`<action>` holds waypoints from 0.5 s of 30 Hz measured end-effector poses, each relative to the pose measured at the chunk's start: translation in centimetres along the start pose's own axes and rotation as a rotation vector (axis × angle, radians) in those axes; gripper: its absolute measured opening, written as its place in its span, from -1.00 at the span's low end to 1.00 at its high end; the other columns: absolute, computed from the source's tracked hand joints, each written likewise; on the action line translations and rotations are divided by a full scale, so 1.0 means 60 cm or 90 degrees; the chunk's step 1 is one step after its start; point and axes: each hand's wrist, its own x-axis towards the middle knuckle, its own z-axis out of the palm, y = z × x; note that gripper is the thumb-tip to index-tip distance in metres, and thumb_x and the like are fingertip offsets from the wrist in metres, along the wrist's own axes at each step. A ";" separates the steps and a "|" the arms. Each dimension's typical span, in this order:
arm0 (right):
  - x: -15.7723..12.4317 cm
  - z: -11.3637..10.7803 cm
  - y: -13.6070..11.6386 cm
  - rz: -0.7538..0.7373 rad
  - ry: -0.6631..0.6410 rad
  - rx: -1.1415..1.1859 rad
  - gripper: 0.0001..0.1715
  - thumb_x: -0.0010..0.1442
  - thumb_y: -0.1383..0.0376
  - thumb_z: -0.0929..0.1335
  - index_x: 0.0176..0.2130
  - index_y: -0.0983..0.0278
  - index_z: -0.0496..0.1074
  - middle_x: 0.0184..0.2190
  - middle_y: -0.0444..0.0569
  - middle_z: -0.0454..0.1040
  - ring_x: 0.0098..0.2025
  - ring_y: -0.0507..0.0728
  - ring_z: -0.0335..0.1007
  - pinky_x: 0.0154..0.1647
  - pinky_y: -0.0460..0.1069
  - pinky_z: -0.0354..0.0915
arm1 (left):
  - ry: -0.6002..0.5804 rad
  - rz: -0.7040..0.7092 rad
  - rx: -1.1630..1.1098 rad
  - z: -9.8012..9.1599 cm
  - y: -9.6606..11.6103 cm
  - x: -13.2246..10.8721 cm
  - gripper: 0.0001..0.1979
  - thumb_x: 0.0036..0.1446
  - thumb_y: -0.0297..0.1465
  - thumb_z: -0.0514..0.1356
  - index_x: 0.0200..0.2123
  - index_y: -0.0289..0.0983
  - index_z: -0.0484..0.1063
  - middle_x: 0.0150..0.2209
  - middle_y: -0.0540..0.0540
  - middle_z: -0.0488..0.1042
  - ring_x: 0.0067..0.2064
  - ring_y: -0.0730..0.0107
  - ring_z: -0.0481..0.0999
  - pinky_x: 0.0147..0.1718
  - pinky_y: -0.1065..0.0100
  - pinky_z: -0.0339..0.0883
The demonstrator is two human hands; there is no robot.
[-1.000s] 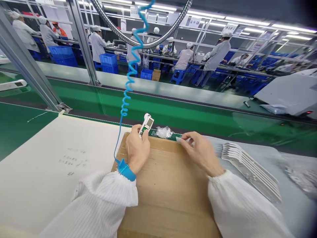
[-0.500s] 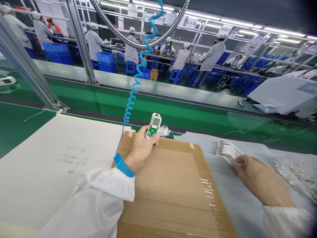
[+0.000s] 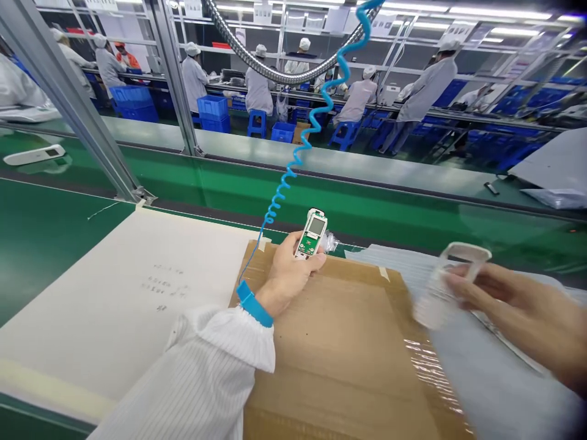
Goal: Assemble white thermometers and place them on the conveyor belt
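Observation:
My left hand (image 3: 293, 269) is closed around a white handheld device (image 3: 313, 231) with its circuit board and small screen exposed, above the far edge of the cardboard sheet (image 3: 339, 342). A blue wrist strap (image 3: 254, 304) circles that wrist. Off to the right, my right hand (image 3: 509, 305) grips a white plastic housing cover (image 3: 452, 281) with a rectangular opening at its upper end. The cover is blurred by motion and hangs over the foam sheet near the cardboard's right edge. Crumpled clear plastic (image 3: 331, 242) lies just behind the device.
A coiled blue cord (image 3: 316, 122) runs up from the wrist strap. White paper with handwriting (image 3: 151, 305) covers the left of the bench. A metal post (image 3: 92, 104) rises at the left. Beyond a green conveyor (image 3: 367, 201), several people in white coats work at another line.
My right hand has lifted a white cover from the row of covers on the foam sheet. My left hand still holds the device. The view has shifted left.

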 end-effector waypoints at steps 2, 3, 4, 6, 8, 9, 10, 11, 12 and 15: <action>0.003 0.057 -0.082 0.035 -0.065 0.155 -0.66 0.15 -0.06 0.48 -0.17 0.06 0.55 -0.14 0.00 0.66 -0.15 0.33 0.60 -0.15 0.17 0.53 | -0.001 0.002 0.034 0.000 -0.001 0.000 -0.69 0.16 -0.35 0.36 -0.06 -0.27 0.42 -0.19 -0.07 0.53 -0.36 0.51 0.41 -0.39 0.41 0.26; 0.006 0.092 -0.116 0.024 -0.051 0.262 -0.62 0.12 -0.06 0.50 -0.17 0.09 0.54 -0.09 0.02 0.65 -0.10 0.33 0.59 -0.11 0.16 0.54 | -0.001 0.010 0.049 -0.001 -0.003 0.000 -0.65 0.16 -0.29 0.37 -0.03 -0.26 0.43 -0.15 -0.09 0.54 -0.31 0.48 0.44 -0.33 0.39 0.30; 0.009 0.127 -0.142 0.029 -0.072 0.350 -0.59 0.09 -0.02 0.54 -0.15 0.12 0.53 -0.03 0.03 0.63 -0.06 0.31 0.57 -0.07 0.15 0.53 | -0.001 0.021 0.063 -0.002 -0.005 0.001 -0.61 0.16 -0.24 0.39 -0.01 -0.26 0.43 -0.11 -0.11 0.56 -0.24 0.44 0.48 -0.26 0.37 0.33; 0.015 0.193 -0.173 0.044 -0.054 0.519 -0.44 0.02 0.07 0.59 -0.03 0.11 0.47 0.06 0.00 0.61 -0.07 0.25 0.56 -0.13 0.12 0.54 | 0.008 0.044 0.091 -0.004 -0.010 0.004 -0.54 0.13 -0.20 0.41 0.03 -0.24 0.44 -0.02 -0.13 0.56 -0.10 0.35 0.52 -0.13 0.33 0.35; 0.017 0.238 -0.179 0.045 -0.071 0.621 -0.32 0.06 0.10 0.58 0.11 0.06 0.39 0.14 -0.02 0.57 -0.03 0.22 0.55 -0.13 0.12 0.55 | 0.032 0.032 0.122 -0.007 -0.013 0.007 -0.56 0.09 -0.21 0.43 -0.03 -0.25 0.46 -0.08 -0.13 0.58 -0.13 0.33 0.53 -0.16 0.33 0.36; 0.017 0.251 -0.176 0.039 -0.092 0.647 -0.30 0.11 0.10 0.57 0.17 0.03 0.35 0.18 -0.03 0.54 0.01 0.21 0.54 -0.09 0.13 0.54 | 0.043 0.008 0.131 -0.009 -0.013 0.009 -0.60 0.08 -0.21 0.43 -0.08 -0.26 0.47 -0.15 -0.12 0.58 -0.22 0.36 0.52 -0.24 0.34 0.35; 0.016 0.258 -0.170 0.027 -0.114 0.662 -0.31 0.16 0.09 0.54 0.20 0.02 0.33 0.21 -0.04 0.52 0.06 0.22 0.53 -0.05 0.14 0.54 | 0.050 -0.021 0.131 -0.011 -0.013 0.010 -0.64 0.08 -0.21 0.43 -0.14 -0.27 0.47 -0.22 -0.09 0.56 -0.31 0.41 0.49 -0.32 0.36 0.32; 0.014 0.259 -0.163 0.013 -0.135 0.670 -0.35 0.19 0.07 0.52 0.20 0.01 0.33 0.23 -0.04 0.51 0.11 0.22 0.51 0.01 0.16 0.52 | 0.048 -0.052 0.123 -0.013 -0.012 0.011 -0.66 0.08 -0.21 0.42 -0.18 -0.27 0.46 -0.29 -0.07 0.54 -0.39 0.45 0.44 -0.39 0.37 0.28; 0.012 0.256 -0.156 0.000 -0.154 0.674 -0.39 0.21 0.06 0.51 0.19 0.02 0.35 0.23 -0.04 0.51 0.14 0.23 0.50 0.06 0.17 0.51 | 0.039 -0.079 0.113 -0.014 -0.011 0.012 -0.67 0.08 -0.21 0.42 -0.21 -0.27 0.46 -0.33 -0.04 0.52 -0.44 0.49 0.39 -0.42 0.38 0.26; 0.011 0.240 -0.137 -0.032 -0.176 0.672 -0.47 0.20 0.02 0.52 0.10 0.05 0.42 0.18 -0.02 0.55 0.16 0.26 0.51 0.17 0.22 0.45 | 0.019 -0.089 0.132 -0.017 -0.010 0.015 -0.66 0.12 -0.16 0.39 -0.18 -0.26 0.47 -0.31 -0.05 0.52 -0.41 0.45 0.42 -0.41 0.38 0.27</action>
